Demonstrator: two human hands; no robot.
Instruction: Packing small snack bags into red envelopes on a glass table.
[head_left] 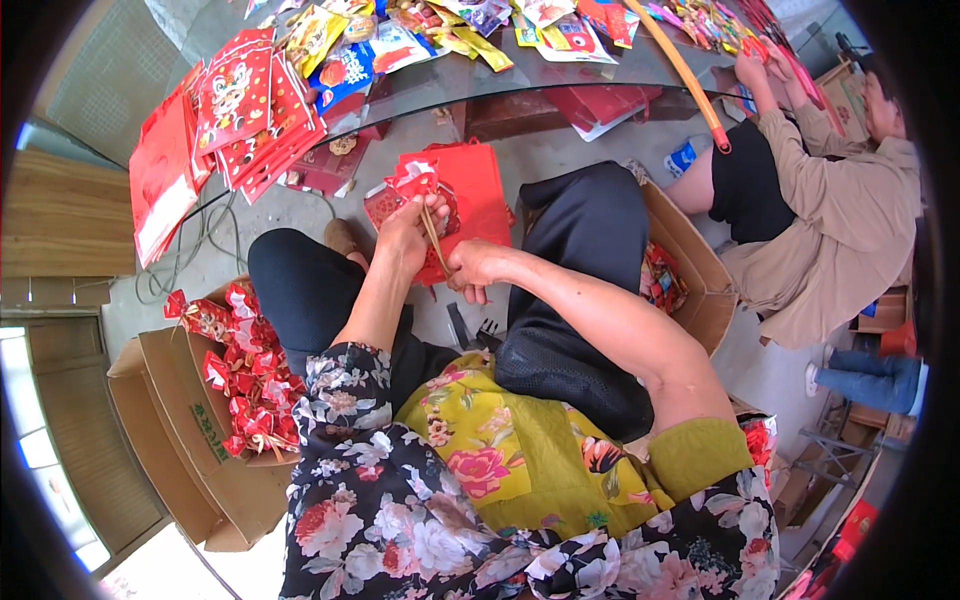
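Note:
In front of my lap, my left hand is closed around the gathered neck of a small red gift bag, whose ruffled top sticks out above the fingers. A gold tie runs down from that neck. Its lower end is pinched in the fingers of my right hand. Most of the bag's body is hidden behind my left hand and wrist. Just behind both hands lies a larger flat red bag.
The glass table carries a stack of red printed bags and many snack packets. Left of me stands a carton of tied red bags; another carton is at my right. A co-worker sits at the right.

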